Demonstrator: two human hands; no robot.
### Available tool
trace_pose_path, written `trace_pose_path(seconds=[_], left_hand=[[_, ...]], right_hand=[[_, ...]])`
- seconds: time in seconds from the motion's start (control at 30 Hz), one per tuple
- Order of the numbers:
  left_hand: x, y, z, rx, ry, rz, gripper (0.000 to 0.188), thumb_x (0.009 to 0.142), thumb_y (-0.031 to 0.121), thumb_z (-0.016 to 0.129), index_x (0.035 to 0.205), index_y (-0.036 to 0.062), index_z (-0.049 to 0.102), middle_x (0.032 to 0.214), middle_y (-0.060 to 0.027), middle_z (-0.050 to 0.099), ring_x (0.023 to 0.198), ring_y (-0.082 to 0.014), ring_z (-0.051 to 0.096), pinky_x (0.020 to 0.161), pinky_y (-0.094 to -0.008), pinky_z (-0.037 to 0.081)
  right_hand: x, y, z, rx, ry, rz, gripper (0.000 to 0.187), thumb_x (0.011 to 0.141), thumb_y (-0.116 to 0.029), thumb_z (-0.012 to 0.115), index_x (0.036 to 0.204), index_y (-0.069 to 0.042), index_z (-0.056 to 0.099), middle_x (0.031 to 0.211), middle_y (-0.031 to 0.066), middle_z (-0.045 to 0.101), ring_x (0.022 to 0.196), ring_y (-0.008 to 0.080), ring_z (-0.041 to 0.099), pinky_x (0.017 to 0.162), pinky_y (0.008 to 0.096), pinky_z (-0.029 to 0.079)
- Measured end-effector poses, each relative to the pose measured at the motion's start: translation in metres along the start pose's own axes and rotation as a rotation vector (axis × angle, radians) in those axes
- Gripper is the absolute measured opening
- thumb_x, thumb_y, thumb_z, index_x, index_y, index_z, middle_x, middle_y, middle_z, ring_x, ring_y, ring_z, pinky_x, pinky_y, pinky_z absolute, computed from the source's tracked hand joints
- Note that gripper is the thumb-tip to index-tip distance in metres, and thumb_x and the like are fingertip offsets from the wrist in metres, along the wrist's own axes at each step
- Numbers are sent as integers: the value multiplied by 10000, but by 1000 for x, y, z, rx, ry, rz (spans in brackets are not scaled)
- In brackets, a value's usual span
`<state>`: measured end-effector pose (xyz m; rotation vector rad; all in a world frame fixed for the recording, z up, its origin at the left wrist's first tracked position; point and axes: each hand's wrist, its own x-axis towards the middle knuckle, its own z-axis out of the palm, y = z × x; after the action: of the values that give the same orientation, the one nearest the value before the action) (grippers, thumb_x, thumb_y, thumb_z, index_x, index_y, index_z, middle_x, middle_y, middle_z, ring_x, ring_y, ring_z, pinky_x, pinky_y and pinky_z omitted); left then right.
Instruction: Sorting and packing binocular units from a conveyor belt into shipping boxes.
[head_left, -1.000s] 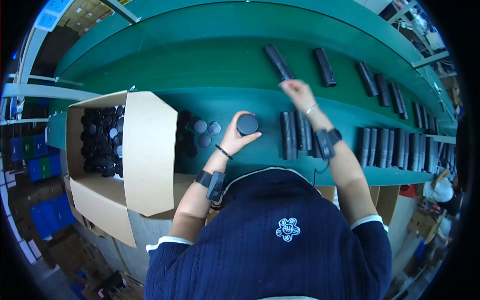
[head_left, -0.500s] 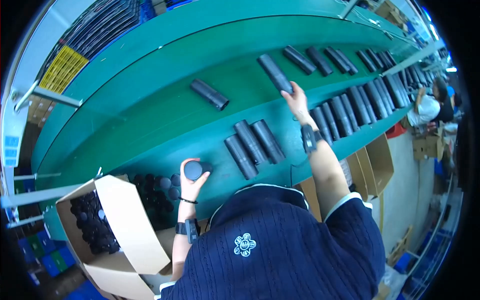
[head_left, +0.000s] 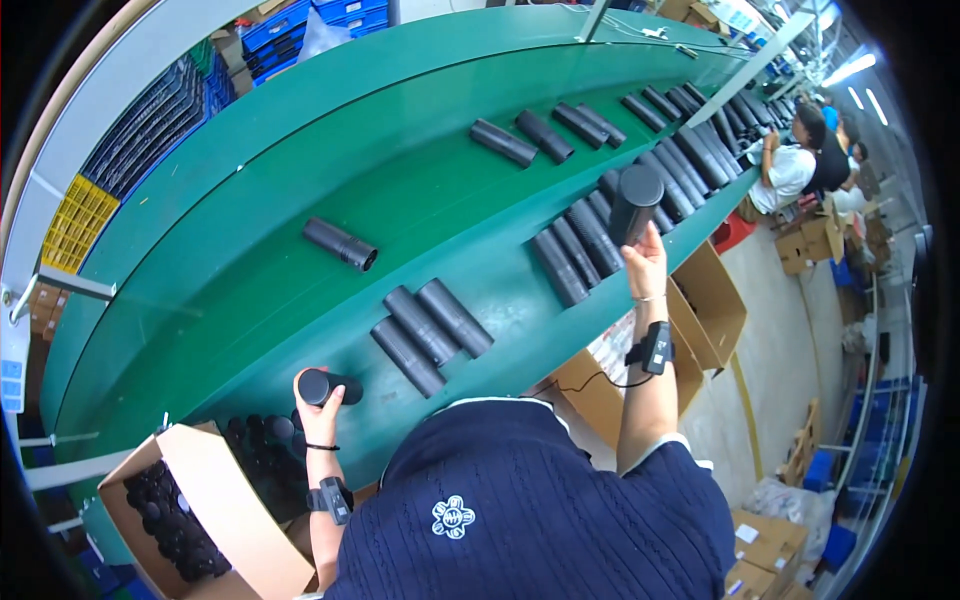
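My left hand (head_left: 318, 412) is wrapped round a black cylinder (head_left: 342, 386) with a flat round end, low over the near ledge. At the right, my right hand (head_left: 648, 262) grips a ribbed-looking black tube (head_left: 634, 212), its flat round end facing up, above a row of black tubes (head_left: 582, 238) lying side by side. Between my hands, three black tubes (head_left: 432, 325) rest together on the ledge. A single tube (head_left: 340, 245) lies farther off on the green belt (head_left: 240, 250), its open end showing.
Beside my left arm stands a cardboard box (head_left: 220, 500) of small black round parts, with loose black caps (head_left: 270, 440) behind it. More tubes (head_left: 545, 137) lie along the far belt. Open cartons (head_left: 715, 310) stand below at right. A person (head_left: 785, 165) sits farther along.
My right hand has lifted a tube off the belt and brought it nearer and right, over the row. My left hand still holds its cylinder. The whole view has shifted rightward.
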<state>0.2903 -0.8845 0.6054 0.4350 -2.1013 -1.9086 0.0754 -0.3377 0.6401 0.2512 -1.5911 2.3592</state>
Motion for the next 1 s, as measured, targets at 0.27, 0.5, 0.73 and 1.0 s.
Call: trace_pose_path(seconds=[0.27, 0.5, 0.73, 1.0], left_hand=[[-7, -1, 9, 15, 17, 14, 585, 687, 100, 775, 1164, 51, 440, 1094, -90, 541, 986, -175, 516, 885, -312, 417], [-17, -2, 11, 48, 57, 23, 597, 684, 99, 774, 1172, 46, 434, 1126, -113, 531, 1022, -196, 512, 906, -320, 411], [-18, 1, 20, 21, 80, 12, 587, 679, 106, 775, 1159, 55, 441, 1131, -113, 535, 1018, -194, 505, 918, -338, 404], [-19, -1, 23, 27, 104, 13, 520, 728, 51, 724, 1169, 69, 448, 1135, -85, 535, 1029, -185, 502, 921, -332, 400]], right_hand=[[-1, -8, 42, 293, -172, 187, 528, 673, 92, 698, 1158, -41, 537, 1130, 64, 604, 1037, 172, 571, 928, 313, 436], [-4, -9, 47, -41, -191, 173, 634, 623, 155, 661, 1218, -26, 545, 1234, 108, 545, 1085, 195, 548, 907, 307, 466], [-6, -26, 40, -563, -191, -29, 608, 593, 194, 632, 1163, -16, 599, 1305, 111, 495, 1171, 177, 480, 907, 272, 442], [13, -33, 2, -758, 26, -200, 615, 595, 159, 660, 1183, -2, 580, 1251, 116, 546, 1184, 192, 489, 1003, 286, 372]])
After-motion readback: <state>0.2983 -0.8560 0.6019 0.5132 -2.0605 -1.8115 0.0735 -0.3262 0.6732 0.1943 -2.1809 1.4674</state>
